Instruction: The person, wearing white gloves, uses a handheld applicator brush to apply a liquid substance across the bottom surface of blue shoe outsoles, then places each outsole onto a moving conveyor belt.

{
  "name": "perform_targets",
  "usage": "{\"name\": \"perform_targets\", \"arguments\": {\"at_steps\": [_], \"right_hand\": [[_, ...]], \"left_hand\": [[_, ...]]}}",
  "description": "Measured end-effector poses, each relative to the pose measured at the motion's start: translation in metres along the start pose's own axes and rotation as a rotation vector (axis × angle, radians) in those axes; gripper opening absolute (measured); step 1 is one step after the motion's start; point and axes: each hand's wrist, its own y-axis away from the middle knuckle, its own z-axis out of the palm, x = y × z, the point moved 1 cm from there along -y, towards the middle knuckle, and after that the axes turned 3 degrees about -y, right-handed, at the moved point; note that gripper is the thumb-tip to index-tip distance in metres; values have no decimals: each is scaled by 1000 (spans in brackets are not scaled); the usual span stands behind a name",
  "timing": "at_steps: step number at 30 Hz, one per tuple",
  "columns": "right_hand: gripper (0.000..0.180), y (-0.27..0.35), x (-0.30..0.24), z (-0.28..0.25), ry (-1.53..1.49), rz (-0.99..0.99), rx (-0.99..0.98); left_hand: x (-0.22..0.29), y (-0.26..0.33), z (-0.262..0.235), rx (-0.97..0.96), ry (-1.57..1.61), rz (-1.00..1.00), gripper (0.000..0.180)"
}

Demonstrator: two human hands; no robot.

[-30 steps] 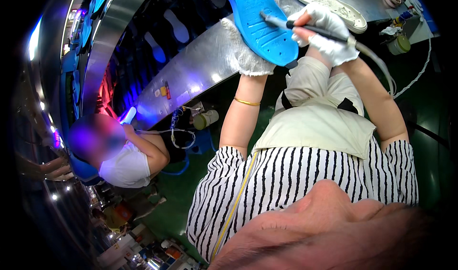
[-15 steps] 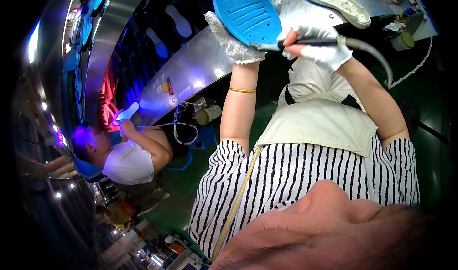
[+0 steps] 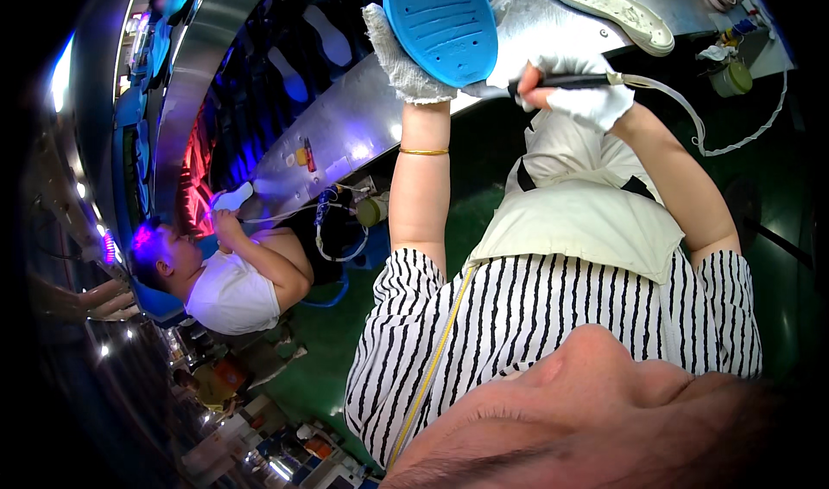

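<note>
My left hand [image 3: 404,61], in a white knitted glove, holds a blue shoe sole [image 3: 440,22] with its ribbed face toward me. My right hand [image 3: 577,90], also gloved in white, grips a black pen-like tool [image 3: 561,81] whose tip meets the lower edge of the sole. A pale tube [image 3: 691,117] runs from the back of the tool to the right. A thin gold bangle sits on my left wrist.
A curved metal bench [image 3: 345,126] runs behind the hands, with a white sole [image 3: 604,5] lying on it and a small green pot [image 3: 732,79] to the right. At the left a seated person in white [image 3: 229,286] holds another sole.
Both hands and the blue sole shifted left in view. The tool tip went from the sole's middle to its lower edge.
</note>
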Motion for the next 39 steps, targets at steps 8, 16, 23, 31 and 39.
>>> {"name": "perform_targets", "arguments": {"at_steps": [8,16,23,31,39], "right_hand": [[13,-2,-16,0,135,-108,45],[19,-30,0,-8,479,-423,-116],[10,-32,-22,-18,476,-60,-204],[11,-31,-23,-29,526,-17,-106],[12,-22,-42,-37,328,-25,-33]], "left_hand": [[7,-7,-26,-121,18,-135,76],[11,-22,-49,297,-339,-221,48],[6,-23,-33,252,-458,-445,32],[5,-28,-18,208,-607,-558,38],[1,-22,-38,187,-402,-451,49]]}}
